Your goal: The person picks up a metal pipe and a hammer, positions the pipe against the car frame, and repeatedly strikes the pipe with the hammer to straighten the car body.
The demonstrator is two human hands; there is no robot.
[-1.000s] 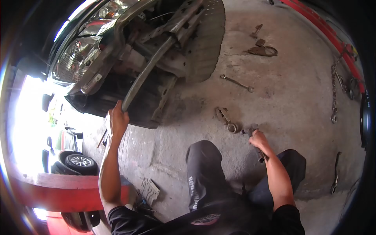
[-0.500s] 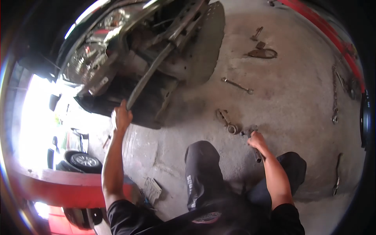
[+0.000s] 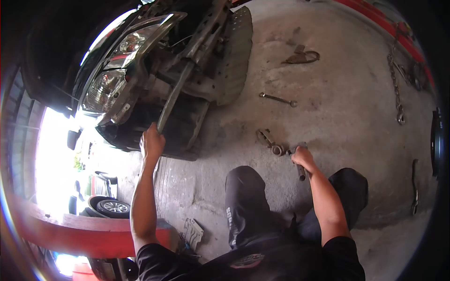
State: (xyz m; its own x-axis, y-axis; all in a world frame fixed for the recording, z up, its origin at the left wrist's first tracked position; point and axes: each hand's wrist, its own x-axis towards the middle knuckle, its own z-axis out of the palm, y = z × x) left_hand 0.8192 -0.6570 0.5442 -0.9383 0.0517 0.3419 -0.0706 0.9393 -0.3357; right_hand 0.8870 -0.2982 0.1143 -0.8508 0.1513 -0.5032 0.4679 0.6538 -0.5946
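My left hand (image 3: pixel 153 142) is closed around the lower end of a long metal bar (image 3: pixel 176 93). The bar slants up to the exposed front frame (image 3: pixel 193 50) of a dark car. Close to the floor, my right hand (image 3: pixel 303 157) is wrapped round a dark metal tool (image 3: pixel 301 174); a round, tube-like end sticks out below the fist, and its kind is hard to make out. Just left of that hand lies a rusty metal clamp-like piece with a ring (image 3: pixel 272 143). Farther up the floor is a combination wrench (image 3: pixel 278 99).
The car's headlight (image 3: pixel 107 89) is at upper left. A looped strap-like piece (image 3: pixel 302 57), a chain (image 3: pixel 396 89) and a thin bar (image 3: pixel 415 187) lie on the concrete. Red beams (image 3: pixel 93 234) stand at lower left and upper right. A metal plate (image 3: pixel 192 232) lies near my left elbow.
The view has shifted, showing more of the headlight. My left hand still grips the bar, and my right hand still holds the dark tool near the floor.
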